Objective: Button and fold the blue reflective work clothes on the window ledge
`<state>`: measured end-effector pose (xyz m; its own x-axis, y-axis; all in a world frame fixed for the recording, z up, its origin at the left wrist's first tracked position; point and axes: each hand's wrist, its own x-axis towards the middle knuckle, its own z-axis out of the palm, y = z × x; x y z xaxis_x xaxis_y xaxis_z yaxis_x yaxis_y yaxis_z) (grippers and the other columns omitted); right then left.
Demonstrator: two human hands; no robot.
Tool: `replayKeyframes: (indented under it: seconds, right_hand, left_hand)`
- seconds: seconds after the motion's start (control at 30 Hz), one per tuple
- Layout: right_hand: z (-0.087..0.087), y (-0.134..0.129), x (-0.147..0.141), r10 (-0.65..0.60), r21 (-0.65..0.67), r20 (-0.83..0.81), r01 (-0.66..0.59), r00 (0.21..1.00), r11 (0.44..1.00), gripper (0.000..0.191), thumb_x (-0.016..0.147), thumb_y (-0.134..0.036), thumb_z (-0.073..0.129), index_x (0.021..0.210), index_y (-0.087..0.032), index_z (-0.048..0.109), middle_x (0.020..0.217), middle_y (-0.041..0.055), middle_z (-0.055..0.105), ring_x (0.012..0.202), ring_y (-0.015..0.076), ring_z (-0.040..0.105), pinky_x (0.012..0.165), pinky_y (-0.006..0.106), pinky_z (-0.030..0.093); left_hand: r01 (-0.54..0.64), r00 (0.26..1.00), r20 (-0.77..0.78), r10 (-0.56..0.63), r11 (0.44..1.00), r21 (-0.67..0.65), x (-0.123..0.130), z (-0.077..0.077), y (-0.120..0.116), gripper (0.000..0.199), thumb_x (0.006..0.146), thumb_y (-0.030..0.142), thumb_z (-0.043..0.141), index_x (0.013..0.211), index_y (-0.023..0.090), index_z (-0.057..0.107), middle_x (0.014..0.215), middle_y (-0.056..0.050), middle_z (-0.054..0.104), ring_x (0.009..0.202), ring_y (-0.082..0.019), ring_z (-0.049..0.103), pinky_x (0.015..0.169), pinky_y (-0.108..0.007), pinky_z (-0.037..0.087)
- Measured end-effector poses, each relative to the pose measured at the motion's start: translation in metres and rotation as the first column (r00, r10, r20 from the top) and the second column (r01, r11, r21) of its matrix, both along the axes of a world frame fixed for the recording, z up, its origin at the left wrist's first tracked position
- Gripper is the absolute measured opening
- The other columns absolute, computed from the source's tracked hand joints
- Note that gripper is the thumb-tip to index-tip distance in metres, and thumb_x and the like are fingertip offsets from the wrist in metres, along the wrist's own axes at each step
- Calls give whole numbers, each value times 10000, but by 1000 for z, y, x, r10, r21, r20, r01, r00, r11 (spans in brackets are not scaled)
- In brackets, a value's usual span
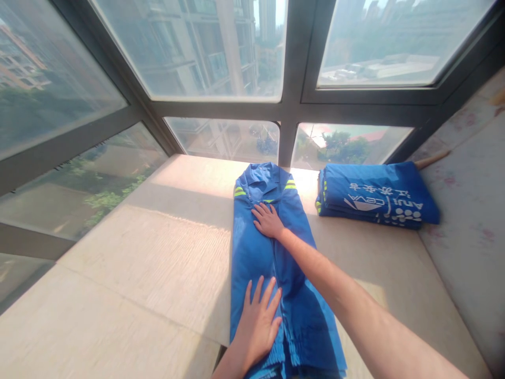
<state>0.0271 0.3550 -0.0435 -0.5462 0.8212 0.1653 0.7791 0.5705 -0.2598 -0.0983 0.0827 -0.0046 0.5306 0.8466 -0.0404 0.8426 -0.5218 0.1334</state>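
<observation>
A blue work jacket (252,252) with yellow-green stripes lies front up on the pale surface, its collar toward the window and its sides folded in to a long narrow shape. My left hand (258,318) rests flat on the lower front, fingers spread, close to the gathered hem. Farther up, just below the collar, my right hand (268,220) lies on the chest with its fingers stretched out. Neither hand grips the cloth. The jacket's lowest edge runs out of view at the bottom.
A stack of folded blue garments (371,195) with white lettering sits at the right against the patterned wall (469,210). Grey window frames (291,79) border the pale wood-like surface (169,263) at the back and left. A stick (434,159) pokes out behind the stack.
</observation>
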Motion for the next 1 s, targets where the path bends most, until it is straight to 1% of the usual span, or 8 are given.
replayKeyframes:
  seconds: [0.2, 0.33, 0.43, 0.5, 0.63, 0.8, 0.9, 1.0]
  right_hand:
    - [2, -21, 3, -2, -24, 11, 2, 1000, 1000, 538, 1029, -435, 352, 1510, -204, 422, 1616, 93, 327, 1504, 278, 218, 1197, 556, 144]
    - [2, -43, 9, -16, -35, 0, 16, 1000, 999, 531, 1025, -423, 369, 1510, -213, 427, 1611, 98, 338, 1507, 276, 215, 1198, 556, 151]
    - [2, -58, 13, -19, -30, -40, 18, 999, 999, 529, 1018, -416, 393, 1504, -211, 435, 1610, 99, 339, 1506, 281, 218, 1199, 565, 150]
    - [4, -62, 16, -3, -37, -68, 1, 998, 999, 525, 1005, -413, 428, 1489, -213, 456, 1605, 100, 350, 1500, 289, 234, 1191, 573, 175]
    - [8, -57, 25, 20, -16, -94, -21, 995, 1000, 484, 988, -361, 463, 1447, -217, 514, 1601, 104, 357, 1490, 290, 258, 1178, 532, 236]
    - [1, -42, 31, 29, 2, -24, -29, 999, 1000, 519, 1011, -382, 400, 1510, -241, 433, 1611, 88, 340, 1512, 300, 198, 1200, 584, 121]
    - [-3, -31, 29, 46, -17, 5, -46, 999, 999, 523, 1014, -389, 387, 1520, -259, 413, 1618, 67, 330, 1515, 276, 196, 1208, 557, 128]
    - [2, -18, 23, 49, -37, 26, -48, 998, 998, 518, 1018, -388, 379, 1518, -258, 417, 1621, 61, 325, 1518, 274, 189, 1210, 551, 130]
  left_hand:
    - [5, 1000, 13, -5, 1000, 13, 5, 1, -23, 704, 925, 394, 548, 1575, 336, 283, 1668, -5, 200, 1488, -381, 257, 1159, -625, 298]
    - [-5, 996, 88, 0, 999, 52, 10, 0, -27, 556, 914, 433, 573, 1456, 326, 501, 1570, -6, 429, 1405, -331, 418, 1112, -537, 419]
    - [-97, 988, 136, 76, 982, 159, 13, 1, -5, 400, 939, 269, 517, 1325, 282, 623, 1477, -26, 543, 1358, -258, 483, 1121, -464, 431]
    - [-193, 977, 131, 165, 953, 235, 15, 0, 19, 446, 919, 204, 506, 1352, 251, 603, 1511, -63, 503, 1399, -279, 437, 1143, -510, 393]
    - [-335, 942, 85, 324, 904, 264, 19, -12, 63, 540, 906, 344, 553, 1436, 243, 532, 1576, -118, 404, 1460, -379, 324, 1152, -649, 288]
    - [-341, 939, 35, 343, 912, 227, 20, -35, 78, 591, 926, 456, 520, 1489, 284, 471, 1618, -91, 335, 1493, -377, 249, 1185, -654, 193]
    - [-348, 936, 28, 351, 912, 219, 19, -38, 83, 609, 933, 474, 503, 1509, 286, 443, 1631, -88, 307, 1502, -376, 224, 1192, -650, 167]
    - [-354, 934, 30, 355, 914, 199, 18, -35, 95, 611, 947, 469, 477, 1525, 281, 415, 1641, -88, 282, 1503, -374, 222, 1193, -642, 166]
